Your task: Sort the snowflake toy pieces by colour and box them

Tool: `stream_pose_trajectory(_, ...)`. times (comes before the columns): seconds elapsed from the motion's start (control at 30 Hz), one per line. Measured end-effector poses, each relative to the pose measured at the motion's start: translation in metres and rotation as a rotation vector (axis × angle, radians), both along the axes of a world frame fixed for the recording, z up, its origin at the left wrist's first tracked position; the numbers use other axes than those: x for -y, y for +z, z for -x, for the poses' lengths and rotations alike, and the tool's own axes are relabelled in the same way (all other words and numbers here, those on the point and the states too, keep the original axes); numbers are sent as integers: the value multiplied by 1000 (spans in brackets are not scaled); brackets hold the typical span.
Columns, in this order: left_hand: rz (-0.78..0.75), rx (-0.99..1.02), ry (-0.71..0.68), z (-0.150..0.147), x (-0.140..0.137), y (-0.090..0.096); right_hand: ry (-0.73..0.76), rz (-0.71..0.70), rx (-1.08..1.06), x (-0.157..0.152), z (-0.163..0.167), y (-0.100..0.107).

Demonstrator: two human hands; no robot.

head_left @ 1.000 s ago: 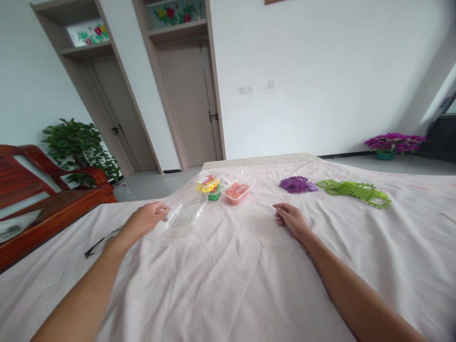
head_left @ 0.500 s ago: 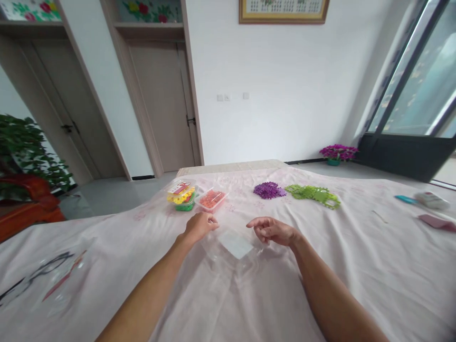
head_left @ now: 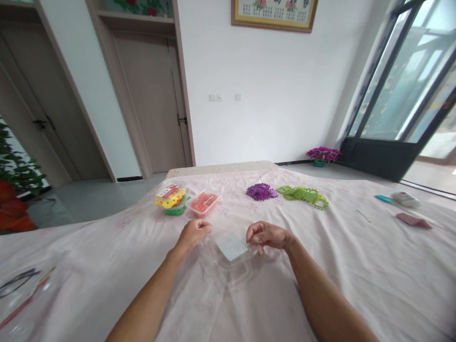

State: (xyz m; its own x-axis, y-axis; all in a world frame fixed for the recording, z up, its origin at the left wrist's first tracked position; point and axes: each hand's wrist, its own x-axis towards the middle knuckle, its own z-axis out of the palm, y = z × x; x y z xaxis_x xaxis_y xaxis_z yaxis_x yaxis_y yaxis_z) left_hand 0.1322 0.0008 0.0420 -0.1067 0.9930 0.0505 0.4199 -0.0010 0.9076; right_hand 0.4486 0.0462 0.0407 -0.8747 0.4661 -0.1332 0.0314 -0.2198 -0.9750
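Note:
A see-through plastic container point(head_left: 228, 273) with a pale square label lies in front of me on the cloth. Its outline is faint, so I cannot tell whether its lid is on. My left hand point(head_left: 193, 233) pinches its far-left edge with thumb and fingers. At the right edge, the curled fingers of my right hand point(head_left: 268, 235) grip the clear plastic. Just beyond my left hand sits a clear box of orange-pink pieces point(head_left: 204, 203). Beside it are stacked clear boxes point(head_left: 171, 197) holding yellow and green pieces, with a red-and-white label on top.
A purple pile of small pieces point(head_left: 261, 191) and a flat green linked piece point(head_left: 304, 195) lie farther back on the pale tablecloth point(head_left: 342, 266). To the right are a white packet point(head_left: 405, 199), a blue item point(head_left: 384, 199) and a pink cloth point(head_left: 413, 220). Plastic-wrapped tools point(head_left: 26, 297) lie at left.
My right hand has closed on the container's right edge, its index finger no longer pointing out. My left hand has come down slightly to the left edge. The view has turned slightly right.

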Motion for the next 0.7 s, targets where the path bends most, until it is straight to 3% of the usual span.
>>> stream_pose_trajectory(0.2, 51, 302, -101, -5, 3, -12, -190, -1, -273, -8, -28, -7)
stream_pose_trajectory(0.4, 46, 492, -81, -6, 13, -10, -693, 39, -484, -9, -39, 10)
stream_pose_trajectory(0.53, 84, 486, -137, -2, 13, -10, -971, -109, -297, -16, -36, 16)
stream_pose_trajectory(0.7, 52, 512, -84, -1, 13, -13, -1111, -578, 240, -26, -43, 21)
